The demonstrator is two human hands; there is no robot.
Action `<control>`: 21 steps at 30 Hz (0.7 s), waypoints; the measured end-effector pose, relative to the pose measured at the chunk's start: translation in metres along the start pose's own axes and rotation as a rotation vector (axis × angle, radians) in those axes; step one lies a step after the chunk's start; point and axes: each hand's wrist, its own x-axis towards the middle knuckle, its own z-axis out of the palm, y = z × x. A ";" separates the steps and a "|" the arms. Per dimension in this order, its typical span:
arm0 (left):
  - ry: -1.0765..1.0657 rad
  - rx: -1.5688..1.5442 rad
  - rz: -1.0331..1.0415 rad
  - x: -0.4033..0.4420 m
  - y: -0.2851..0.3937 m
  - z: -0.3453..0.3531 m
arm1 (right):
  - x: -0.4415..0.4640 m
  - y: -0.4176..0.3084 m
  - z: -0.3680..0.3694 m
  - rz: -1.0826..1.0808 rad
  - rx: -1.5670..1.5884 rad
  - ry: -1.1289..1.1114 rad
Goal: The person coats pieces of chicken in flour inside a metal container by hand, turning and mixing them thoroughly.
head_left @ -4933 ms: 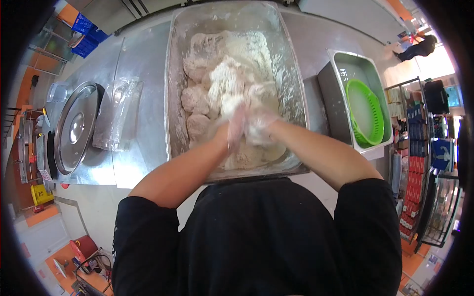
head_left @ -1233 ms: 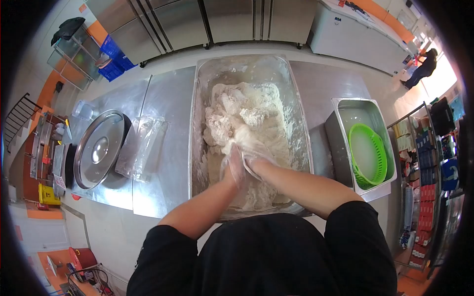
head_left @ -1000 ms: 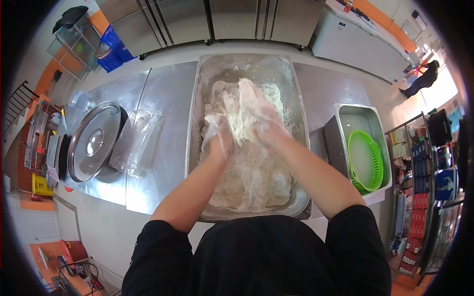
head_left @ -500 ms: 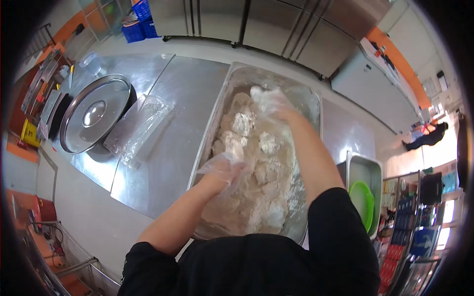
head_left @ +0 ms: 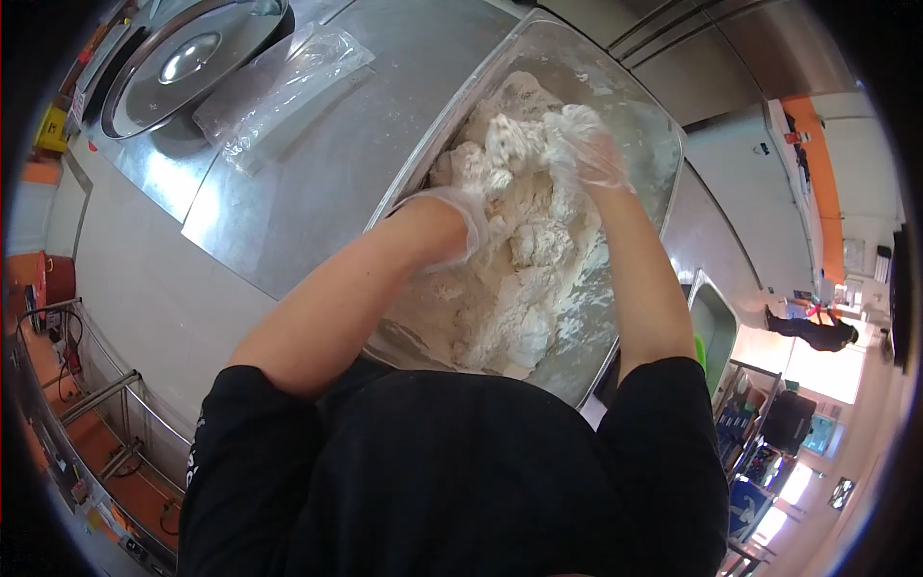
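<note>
A deep metal pan (head_left: pixel 444 117) holds loose white flour (head_left: pixel 495 332) and several lumpy, flour-coated pieces (head_left: pixel 543 242), whose kind I cannot make out under the coating. Both my hands are inside it, in clear plastic gloves dusted white. My right hand (head_left: pixel 588 149) is at the far right of the heap, its fingers curled against a flour-coated piece (head_left: pixel 514 141). Lower at the left wall is my left hand (head_left: pixel 465 207), reaching into the heap. Its fingers blend into the flour, so their closing is hidden.
A steel table (head_left: pixel 317 183) carries the pan. To the left lie a clear plastic bag (head_left: pixel 279 96) and a round metal lid (head_left: pixel 187 62). Right of the pan stands a smaller metal container (head_left: pixel 713 322) with a green rim showing. Another person (head_left: pixel 817 332) is far off at right.
My view has shifted, with the pan now higher in it. Both hands have moved closer to the clumped pieces at the pan's far end, the left hand deeper into the flour.
</note>
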 end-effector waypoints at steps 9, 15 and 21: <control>0.547 -0.467 -0.473 -0.048 0.015 -0.042 | -0.108 -0.109 -0.044 -0.144 -0.167 0.028; 0.498 -1.250 -0.346 -0.066 0.048 -0.045 | -0.105 -0.124 -0.034 0.551 0.859 0.152; 0.620 -1.362 -0.263 -0.050 0.073 -0.022 | -0.088 -0.131 0.003 0.061 0.132 0.248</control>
